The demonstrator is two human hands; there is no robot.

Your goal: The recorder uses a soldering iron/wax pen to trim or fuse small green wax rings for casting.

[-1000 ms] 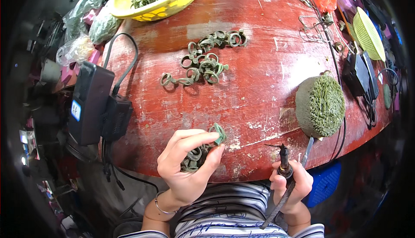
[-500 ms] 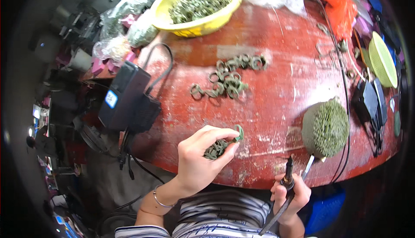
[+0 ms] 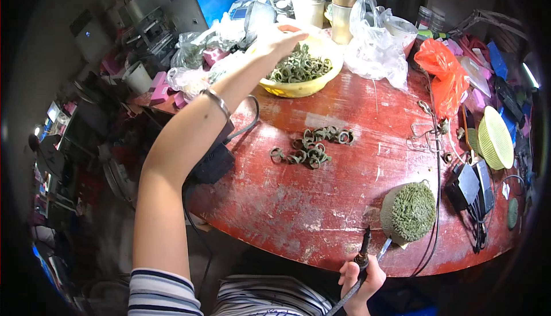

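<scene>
My left hand [image 3: 282,42] reaches far across the table, over the near-left part of a yellow bowl [image 3: 295,90] heaped with small green rings [image 3: 301,66]. Glare and the hand's angle hide its fingertips and anything in them. Low at the table's front edge, my right hand [image 3: 367,281] is closed around a corded, pen-shaped soldering iron [image 3: 363,254], its dark tip upward. Beside that tip sits a round grey-green block [image 3: 408,213] with a rough green face. A thin pale stick [image 3: 384,249] lies between the block and my right hand. Several loose rings [image 3: 314,148] are grouped mid-table.
A black power box [image 3: 213,164] with a cable is partly behind my left forearm. On the right are an orange bag [image 3: 443,78], a green basket [image 3: 496,138], black adapters [image 3: 466,187] and a long cable. Clear bags [image 3: 376,58], cups and a jar [image 3: 342,16] stand at the back.
My left hand has moved from the near table, where it held green rings, forward to the yellow bowl. The view has tilted up. My right hand still holds the soldering iron.
</scene>
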